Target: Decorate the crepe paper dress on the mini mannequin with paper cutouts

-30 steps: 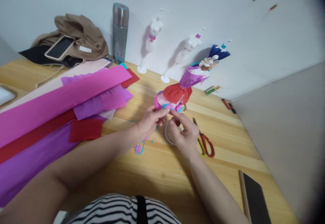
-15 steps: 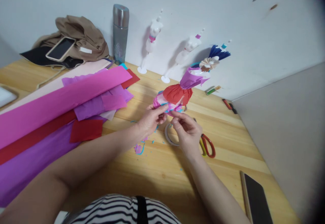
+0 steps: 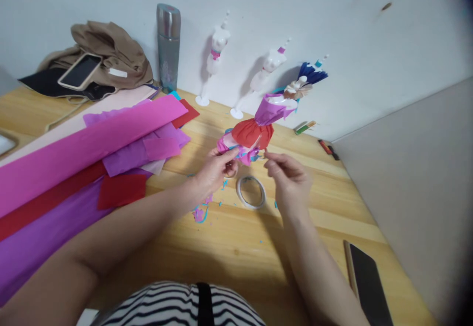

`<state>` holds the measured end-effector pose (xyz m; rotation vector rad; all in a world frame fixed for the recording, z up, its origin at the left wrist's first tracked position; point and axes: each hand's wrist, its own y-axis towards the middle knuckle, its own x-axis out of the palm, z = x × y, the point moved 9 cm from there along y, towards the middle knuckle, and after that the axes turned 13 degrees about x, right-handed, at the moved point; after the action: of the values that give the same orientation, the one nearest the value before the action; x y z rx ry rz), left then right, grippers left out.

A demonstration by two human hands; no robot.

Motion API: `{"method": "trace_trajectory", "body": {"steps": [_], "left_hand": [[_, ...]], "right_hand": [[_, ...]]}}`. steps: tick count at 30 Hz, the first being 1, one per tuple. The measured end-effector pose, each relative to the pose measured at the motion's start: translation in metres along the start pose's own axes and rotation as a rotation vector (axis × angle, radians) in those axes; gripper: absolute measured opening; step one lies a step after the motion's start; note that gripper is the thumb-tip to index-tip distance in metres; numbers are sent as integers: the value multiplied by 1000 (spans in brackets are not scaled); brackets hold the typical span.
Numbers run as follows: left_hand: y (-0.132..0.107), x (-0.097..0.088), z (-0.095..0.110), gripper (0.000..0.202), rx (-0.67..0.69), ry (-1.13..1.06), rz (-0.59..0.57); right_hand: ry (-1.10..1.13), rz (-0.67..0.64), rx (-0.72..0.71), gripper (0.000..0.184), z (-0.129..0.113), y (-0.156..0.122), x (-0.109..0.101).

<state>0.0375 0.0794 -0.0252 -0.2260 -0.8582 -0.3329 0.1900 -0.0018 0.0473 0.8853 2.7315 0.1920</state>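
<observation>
A small dress-form mannequin wears a paper dress with a purple top (image 3: 271, 110), a red overskirt (image 3: 253, 132) and a pink and blue lower skirt (image 3: 227, 142). My left hand (image 3: 218, 168) is closed on the lower skirt's near edge, thumb on top, and holds the figure tilted above the table. My right hand (image 3: 290, 178) is pinched just right of the skirt's hem; whatever is between its fingertips is too small to make out. Below the hands lies a roll of white tape (image 3: 238, 193), with paper scraps (image 3: 199, 214) to its left.
Crepe paper sheets (image 3: 74, 153) cover the left side. A thermos (image 3: 169, 50), bag (image 3: 107, 45) and phone (image 3: 80, 71) are at the back left. Two white mannequins (image 3: 220, 40) and a blue-topped one (image 3: 312, 73) stand along the wall. A dark phone (image 3: 369, 281) lies front right.
My right hand has moved right, away from my left hand, uncovering the tape roll. It now hides the scissors seen earlier. My left hand keeps its hold on the skirt.
</observation>
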Motion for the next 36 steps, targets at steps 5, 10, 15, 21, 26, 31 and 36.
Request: {"method": "trace_trajectory", "body": {"steps": [5,10,15,21,26,31,36], "left_hand": [[2,-2,8,23,26,-3,46],[-2,-4,4,23,-29,-23,85],[-2,-4,7,22,-11,-40,85],[-3,-6,6,22,-31,-28,111],[-4,-1,8,22,-31,-33,95],[-5,-1,7,22,-48,-15,109],[-4,-2,3,20,-54,-24,95]], "right_hand": [[-254,129,105,20,25,64,-44],[-622,42,196,12,63,111,-38],[-828,-39,182,14,86,125,-15],[-959,-140,124,17,92,124,15],[-1039,-204,111,22,94,120,39],[-1138,-226,77,26,91,116,46],[-1211,-240,57,21,84,111,51]]}}
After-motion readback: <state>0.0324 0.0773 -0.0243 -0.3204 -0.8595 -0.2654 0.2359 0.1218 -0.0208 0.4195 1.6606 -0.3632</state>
